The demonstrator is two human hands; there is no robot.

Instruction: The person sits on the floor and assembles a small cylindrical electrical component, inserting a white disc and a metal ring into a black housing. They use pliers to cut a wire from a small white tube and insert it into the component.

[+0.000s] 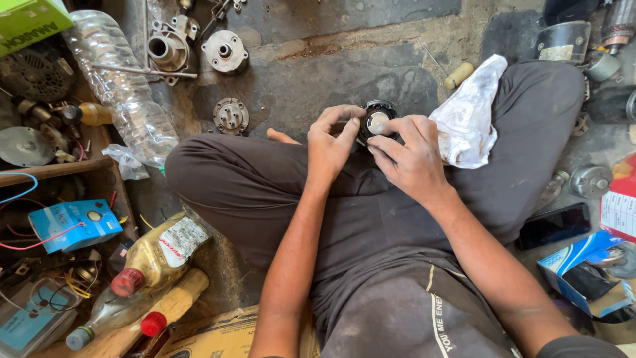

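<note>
From the head camera, I saw my left hand (329, 142) and right hand (409, 156) both clamped on the small round black motor part (376, 121) above my lap; disassembly looked midway, with metal end caps (225, 51) on the floor.

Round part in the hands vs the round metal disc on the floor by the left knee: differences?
The held part is black with a pale centre, gripped by left hand and right hand over the lap. The floor disc is bare grey metal with several holes, lying flat and untouched. Both are round and similar in size.
</note>
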